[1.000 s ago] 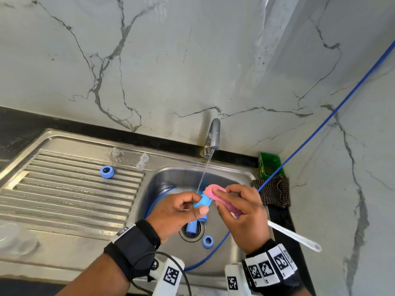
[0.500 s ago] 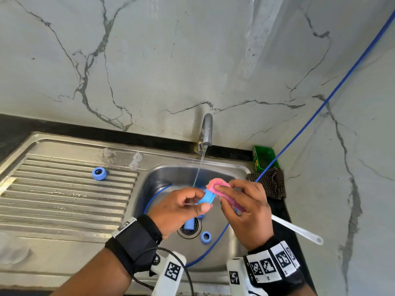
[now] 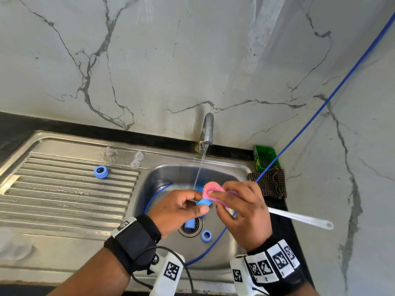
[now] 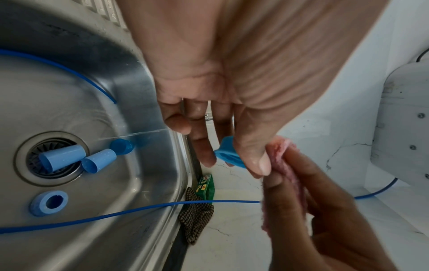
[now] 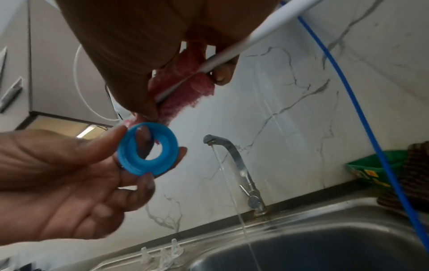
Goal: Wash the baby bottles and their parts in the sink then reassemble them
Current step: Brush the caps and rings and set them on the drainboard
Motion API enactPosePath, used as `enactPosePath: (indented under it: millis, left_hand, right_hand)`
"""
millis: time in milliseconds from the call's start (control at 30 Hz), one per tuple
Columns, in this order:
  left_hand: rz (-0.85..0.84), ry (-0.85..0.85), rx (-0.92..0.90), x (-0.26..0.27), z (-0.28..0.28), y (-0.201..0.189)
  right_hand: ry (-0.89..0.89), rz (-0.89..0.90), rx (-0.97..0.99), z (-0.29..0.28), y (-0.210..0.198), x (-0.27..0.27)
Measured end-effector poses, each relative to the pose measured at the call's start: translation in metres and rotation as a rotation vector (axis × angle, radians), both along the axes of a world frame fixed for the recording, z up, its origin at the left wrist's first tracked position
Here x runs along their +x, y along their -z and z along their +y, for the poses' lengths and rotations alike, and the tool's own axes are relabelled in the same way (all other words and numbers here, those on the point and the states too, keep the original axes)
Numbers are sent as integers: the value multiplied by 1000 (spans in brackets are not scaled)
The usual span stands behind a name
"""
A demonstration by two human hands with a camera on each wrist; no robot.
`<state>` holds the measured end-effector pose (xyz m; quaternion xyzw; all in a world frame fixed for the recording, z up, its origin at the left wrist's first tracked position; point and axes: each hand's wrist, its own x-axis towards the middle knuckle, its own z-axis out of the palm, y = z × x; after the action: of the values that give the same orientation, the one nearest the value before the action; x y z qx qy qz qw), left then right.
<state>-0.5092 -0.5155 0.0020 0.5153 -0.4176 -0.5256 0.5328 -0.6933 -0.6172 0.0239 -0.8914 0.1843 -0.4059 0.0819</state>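
Head view: your two hands work over a stainless steel sink (image 3: 162, 176) set into a dark surface (image 3: 12, 124), below a wall of pale marble with grey veins. A ribbed steel draining board (image 3: 64, 193) runs off to the left of the basin. A thin stream of water falls from a curved chrome tap (image 3: 207, 129) into the basin, beside your hands. A blue cord (image 3: 320, 107) slants down from the upper right into the basin.

Your left hand (image 3: 177, 210) pinches a blue plastic screw ring (image 5: 147, 149) between thumb and fingertips; it is round, smooth and open through the middle. Your right hand (image 3: 241, 212) grips a fuzzy pink sponge head (image 3: 210, 190) on a long white handle (image 3: 299, 218), its fingers curled round the sponge, which touches the ring.

In the basin, two blue cylindrical caps (image 4: 62, 159) lie tipped across the round drain strainer, and another blue ring (image 3: 206, 235) lies just beside it. One more blue ring (image 3: 100, 171) sits on the draining board. Small clear teats (image 3: 136, 160) stand at its back edge. A green box (image 3: 265, 160) and a checked cloth (image 3: 271, 184) lie at the right corner.
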Motion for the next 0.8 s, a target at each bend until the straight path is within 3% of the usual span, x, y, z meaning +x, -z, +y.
enactPosePath:
  millis: [167, 267, 667, 800]
  left_hand:
    - [-43, 16, -20, -1, -1, -1]
    - [-58, 47, -24, -1, -2, 0]
    - [55, 60, 57, -7, 1, -12]
    - [-55, 17, 32, -9, -1, -1]
  right_hand:
    - [76, -25, 45, -7, 7, -6]
    - [17, -22, 14, -2, 2, -6]
    - [13, 20, 2, -9, -1, -8]
    - [-45, -7, -38, 2, -2, -11]
